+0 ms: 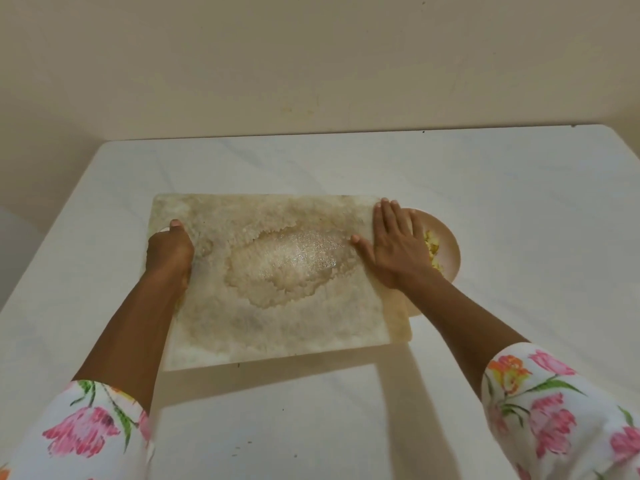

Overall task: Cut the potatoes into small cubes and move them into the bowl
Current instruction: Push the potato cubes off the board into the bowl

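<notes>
The cutting board (277,323) lies across the middle of the white table (519,188), bare of potato, with only a wet, glistening patch at its centre. The left hand (169,254) grips the board's left edge, thumb on top and the other fingers curled under out of sight. The right hand (398,247) lies flat with straight fingers along the right edge and clamps nothing. Under that edge sits the bowl (450,247), partly hidden by board and hand, with yellow potato cubes (433,252) showing inside it just right of the fingers. The broad shadow along the board's near side suggests it is raised off the table, probably tipped toward the bowl. This looks like the last step, the cut pieces swept off the board, and the task seems almost done, though no knife or whole potato is in view to confirm it. Next, the 2 hands likely need to lower the board level and draw it left, clear of the bowl's rim, without nudging the bowl.
</notes>
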